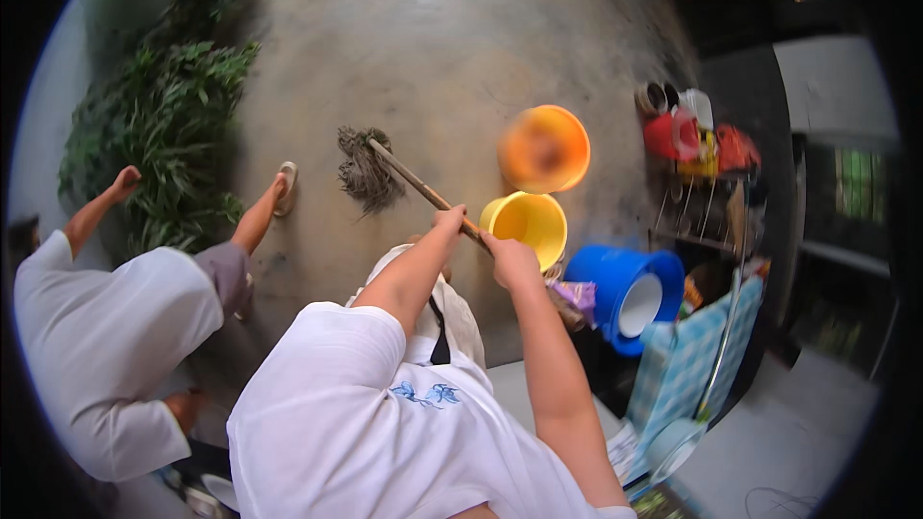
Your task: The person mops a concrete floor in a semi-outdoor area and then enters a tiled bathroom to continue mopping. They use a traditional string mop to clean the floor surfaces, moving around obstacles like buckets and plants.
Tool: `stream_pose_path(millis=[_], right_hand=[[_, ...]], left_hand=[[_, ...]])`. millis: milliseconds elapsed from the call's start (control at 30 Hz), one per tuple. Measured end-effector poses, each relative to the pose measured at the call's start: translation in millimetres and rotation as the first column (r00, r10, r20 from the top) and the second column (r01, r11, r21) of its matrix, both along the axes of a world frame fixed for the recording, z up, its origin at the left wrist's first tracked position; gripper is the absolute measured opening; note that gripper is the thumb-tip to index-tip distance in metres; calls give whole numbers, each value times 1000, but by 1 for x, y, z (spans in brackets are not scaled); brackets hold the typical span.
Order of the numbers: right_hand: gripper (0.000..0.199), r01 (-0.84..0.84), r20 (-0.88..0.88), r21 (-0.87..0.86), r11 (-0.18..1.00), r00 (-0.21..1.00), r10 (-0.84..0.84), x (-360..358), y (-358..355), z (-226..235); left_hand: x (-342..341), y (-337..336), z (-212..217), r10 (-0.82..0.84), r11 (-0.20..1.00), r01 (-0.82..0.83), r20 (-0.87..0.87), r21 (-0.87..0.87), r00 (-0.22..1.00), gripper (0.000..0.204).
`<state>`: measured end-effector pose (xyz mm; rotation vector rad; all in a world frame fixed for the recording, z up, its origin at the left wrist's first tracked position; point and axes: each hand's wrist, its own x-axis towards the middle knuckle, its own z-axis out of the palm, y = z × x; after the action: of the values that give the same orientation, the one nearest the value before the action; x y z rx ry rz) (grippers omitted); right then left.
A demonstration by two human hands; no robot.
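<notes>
Both of my hands are wrapped round the wooden handle of a string mop (413, 182). My left hand (449, 221) grips farther down the handle, and my right hand (514, 261) holds it nearer its upper end. The grey, stringy mop head (367, 173) is ahead and to the left, over the concrete floor; whether it touches the floor I cannot tell. Close to my right hand stands a yellow bucket (548, 231). Just beyond it is an orange bucket (567, 149), with a blurred patch over its inside.
At the left a person in a white shirt (125, 327) stands beside leafy green plants (163, 135). To the right are a blue tub (601, 274) with a white basin (640, 305), a loaded metal rack (697, 207) and a checked cloth (673, 356). Concrete floor (385, 48) stretches ahead.
</notes>
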<state>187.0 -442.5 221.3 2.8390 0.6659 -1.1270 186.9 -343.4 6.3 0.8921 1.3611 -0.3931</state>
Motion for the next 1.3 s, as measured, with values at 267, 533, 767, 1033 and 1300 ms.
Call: stream_pose_path(millis=[267,533,767,1033,1300], right_hand=[[67,-83,-138,29,996,987,86,91,37,-55],[73,-97,-319,208,973,934,161,241,14,-97],[65,-381,-309,89,920,868,389,360,84,-49],[65,-532,-293,90,842,794,533,489,136,-48],[61,-656,-327,92,749,691,645,566,189,-59]], left_hand=[[63,56,-25,-183,854,229,-142,467,973,59],[141,74,-12,-794,175,711,-329,681,510,43],[244,96,3,-772,76,608,-339,791,537,36],[376,156,1,-879,64,849,-374,524,297,23],[431,174,-22,-763,281,832,-415,479,496,21]])
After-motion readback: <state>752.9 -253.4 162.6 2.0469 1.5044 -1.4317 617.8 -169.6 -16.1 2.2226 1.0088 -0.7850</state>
